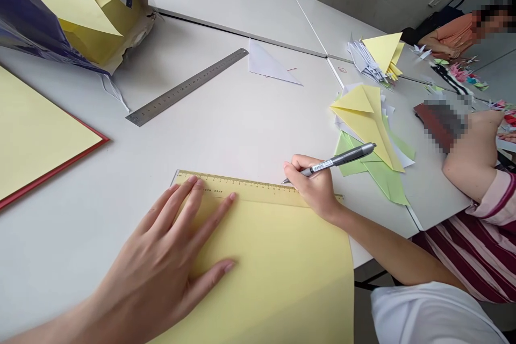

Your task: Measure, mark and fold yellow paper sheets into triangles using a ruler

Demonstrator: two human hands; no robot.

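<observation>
A large sheet of yellow paper (pixel 282 258) lies in front of me on the white table. Along its far edge rests a clear plastic ruler (pixel 258 192). My left hand (pixel 173 242) is spread flat, its fingertips on the ruler and its thumb on the paper. Between the fingers of my right hand (pixel 316 185) is a grey and black pen (pixel 342 158), its tip close to the ruler's scale near the sheet's far edge. Whether the tip touches anything I cannot tell.
A steel ruler (pixel 185 88) and a white folded paper triangle (pixel 270 64) lie farther back. Torn blue wrapping (pixel 36 21) holds yellow paper at left, above a red-edged yellow stack (pixel 48 140). Folded papers (pixel 366 123) are at right, where other people sit.
</observation>
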